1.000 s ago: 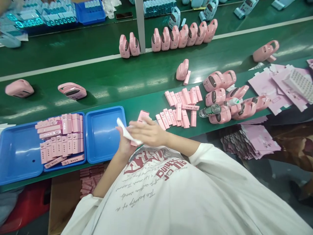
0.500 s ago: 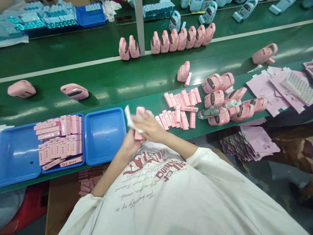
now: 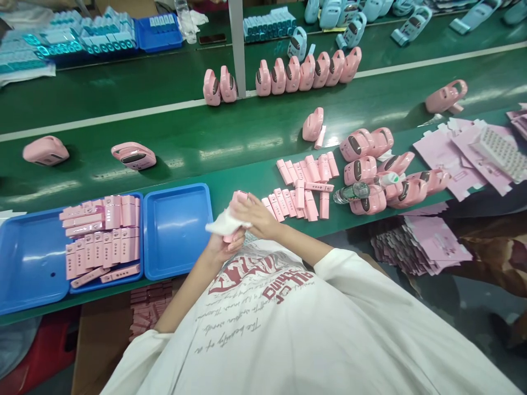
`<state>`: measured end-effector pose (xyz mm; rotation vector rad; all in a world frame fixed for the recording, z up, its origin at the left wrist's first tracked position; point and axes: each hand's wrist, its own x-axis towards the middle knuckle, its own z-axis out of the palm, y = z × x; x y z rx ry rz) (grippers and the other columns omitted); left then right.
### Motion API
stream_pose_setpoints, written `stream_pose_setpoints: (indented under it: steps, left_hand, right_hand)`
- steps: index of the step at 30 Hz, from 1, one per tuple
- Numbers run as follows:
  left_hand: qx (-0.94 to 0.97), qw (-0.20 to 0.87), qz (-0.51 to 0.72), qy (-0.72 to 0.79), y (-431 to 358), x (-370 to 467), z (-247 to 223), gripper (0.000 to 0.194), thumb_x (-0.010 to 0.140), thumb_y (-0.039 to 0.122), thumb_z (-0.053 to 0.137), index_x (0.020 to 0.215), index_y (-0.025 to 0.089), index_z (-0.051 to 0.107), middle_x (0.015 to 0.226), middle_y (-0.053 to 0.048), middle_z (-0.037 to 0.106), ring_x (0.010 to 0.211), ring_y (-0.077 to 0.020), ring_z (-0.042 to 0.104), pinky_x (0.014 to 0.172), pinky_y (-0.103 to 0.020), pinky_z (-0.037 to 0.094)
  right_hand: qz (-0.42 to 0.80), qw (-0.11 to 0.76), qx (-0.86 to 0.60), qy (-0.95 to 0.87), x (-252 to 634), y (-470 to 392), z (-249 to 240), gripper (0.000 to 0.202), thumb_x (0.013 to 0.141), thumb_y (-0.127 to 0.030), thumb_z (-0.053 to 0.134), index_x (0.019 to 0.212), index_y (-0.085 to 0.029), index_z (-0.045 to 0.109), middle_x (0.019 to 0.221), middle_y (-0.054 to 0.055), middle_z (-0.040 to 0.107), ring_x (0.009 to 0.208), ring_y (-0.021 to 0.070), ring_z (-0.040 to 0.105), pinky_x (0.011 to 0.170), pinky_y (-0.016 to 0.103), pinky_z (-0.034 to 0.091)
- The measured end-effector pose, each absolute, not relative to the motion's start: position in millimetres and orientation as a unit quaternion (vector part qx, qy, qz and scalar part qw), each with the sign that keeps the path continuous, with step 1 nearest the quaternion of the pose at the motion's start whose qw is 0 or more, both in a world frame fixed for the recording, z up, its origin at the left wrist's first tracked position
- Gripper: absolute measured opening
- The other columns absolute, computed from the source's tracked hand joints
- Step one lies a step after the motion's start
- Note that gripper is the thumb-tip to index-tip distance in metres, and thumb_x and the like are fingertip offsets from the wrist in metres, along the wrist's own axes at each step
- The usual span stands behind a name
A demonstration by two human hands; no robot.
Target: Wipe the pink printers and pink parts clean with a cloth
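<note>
- Green workbench [image 3: 242, 184]: extending beyond the grip and to both its sides.
- White printed shirt [image 3: 313, 318]: on the near side of the grip.
- Blue trays, in a row left of the grip: near tray [image 3: 177, 230] just beside the grip; middle tray [image 3: 142, 236] farther left, loaded with stacked pink sticks [image 3: 99, 249]; outer tray [image 3: 31, 258] farthest left.
- Pink card sheets [image 3: 442, 156]: well to the right of the grip, flat and overlapping.
- Pink handled units, clustered [image 3: 358, 145]: right of the grip, close together.
- Pink handled units, in line [image 3: 292, 74]: well beyond the grip, upright, side by side.
- Clear bottle [image 3: 352, 193]: right of the grip, on its side, against the clustered units.
- Right hand [image 3: 258, 215]: closed on the white cloth and pressing down over the held piece from the right.
- Left hand [image 3: 223, 249]: closed around the lower part of the same piece, supporting from below.
- White cloth [image 3: 225, 223]: in the grip, folded across the held piece, partly hidden under the right hand.
- Loose pink sticks [image 3: 312, 167]: just right of the grip, in two rough rows, some crossed.
- Held pink stick [image 3: 240, 195]: between both hands, tilted, with upper end exposed and middle covered by cloth.
</note>
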<state>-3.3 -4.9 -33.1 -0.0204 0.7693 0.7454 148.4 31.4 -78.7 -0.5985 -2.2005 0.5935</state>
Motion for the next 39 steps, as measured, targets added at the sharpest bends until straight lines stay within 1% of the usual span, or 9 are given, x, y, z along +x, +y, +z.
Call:
stream_pose_setpoints:
  steps: [5,10,14,17,21,25,31,34,39]
  left_hand:
    - [0.101,0.862,0.365,0.336,0,-5,-34,0.054,0.094,0.056,0.027,0.075,0.016,0.058,0.036,0.006,0.038,0.022,-0.0069,0.03,0.027,-0.017,0.024]
    - [0.342,0.735,0.297,0.505,9,-11,-58,0.063,0.086,0.071,0.019,0.071,0.019,0.049,0.041,0.002,0.047,0.029,-0.0109,0.043,0.031,-0.021,0.03]
    - [0.576,0.548,0.159,0.586,11,-7,-86,0.056,0.088,0.064,0.021,0.081,0.018,0.053,0.061,-0.005,0.064,0.05,-0.0169,0.06,0.046,-0.026,0.043]
    - [0.628,0.512,0.122,0.573,11,-1,-101,0.043,0.089,0.052,0.035,0.088,0.018,0.059,0.08,-0.008,0.07,0.069,-0.0201,0.066,0.063,-0.03,0.049]
    - [0.684,0.455,0.064,0.567,30,-10,-110,0.03,0.077,0.039,0.061,0.098,0.018,0.065,0.099,-0.008,0.07,0.092,-0.0223,0.066,0.083,-0.03,0.049]
    - [0.689,0.338,0.043,0.64,92,-56,-100,0.038,0.082,0.034,0.057,0.113,0.013,0.061,0.121,-0.016,0.06,0.118,-0.0267,0.053,0.103,-0.036,0.037]
    - [0.595,0.152,0.038,0.788,210,-170,-63,0.054,0.086,0.024,0.048,0.132,-0.002,0.039,0.139,-0.032,0.038,0.132,-0.0413,0.032,0.104,-0.052,0.028]
    - [0.548,0.11,0.039,0.828,240,-212,-53,0.065,0.085,0.032,0.052,0.136,-0.003,0.032,0.145,-0.034,0.027,0.135,-0.044,0.026,0.103,-0.052,0.028]
    - [0.537,0.123,0.024,0.834,255,-239,-59,0.061,0.076,0.036,0.065,0.126,0.005,0.047,0.138,-0.029,0.043,0.127,-0.041,0.04,0.098,-0.046,0.035]
  right_hand:
    - [0.353,0.411,-0.358,-0.761,141,25,-93,0.064,0.097,-0.052,0.014,0.15,-0.017,0.021,0.151,0.011,0.036,0.144,0.0185,0.024,0.117,0.04,0.024]
    - [0.515,0.376,-0.375,-0.672,134,5,-109,0.063,0.093,-0.062,0.023,0.129,-0.019,0.052,0.11,0.011,0.067,0.114,0.0237,0.058,0.102,0.042,0.043]
    - [0.594,0.324,-0.507,-0.534,130,17,-127,0.048,0.091,-0.057,0.036,0.106,-0.018,0.059,0.082,0.004,0.067,0.08,0.0186,0.065,0.077,0.033,0.053]
    - [0.569,0.294,-0.551,-0.535,134,44,-137,0.033,0.084,-0.046,0.053,0.098,-0.017,0.059,0.091,0.005,0.067,0.085,0.0184,0.064,0.078,0.031,0.051]
    - [0.49,0.228,-0.646,-0.539,161,99,-144,0.029,0.084,-0.038,0.052,0.1,-0.015,0.056,0.103,0.01,0.066,0.097,0.0223,0.062,0.085,0.032,0.047]
    - [0.413,0.136,-0.723,-0.538,192,152,-148,0.038,0.086,-0.043,0.051,0.106,-0.011,0.056,0.113,0.019,0.063,0.112,0.03,0.058,0.093,0.038,0.042]
    - [0.368,0.03,-0.772,-0.517,201,175,-153,0.044,0.085,-0.045,0.055,0.106,-0.008,0.061,0.116,0.026,0.062,0.117,0.0347,0.056,0.096,0.044,0.04]
    - [0.373,0.028,-0.778,-0.505,206,174,-149,0.048,0.081,-0.05,0.057,0.1,-0.007,0.065,0.111,0.027,0.065,0.116,0.0365,0.057,0.095,0.046,0.04]
    - [0.425,0.123,-0.751,-0.491,235,160,-136,0.039,0.076,-0.028,0.057,0.107,-0.007,0.065,0.108,0.022,0.068,0.105,0.0312,0.064,0.088,0.038,0.049]
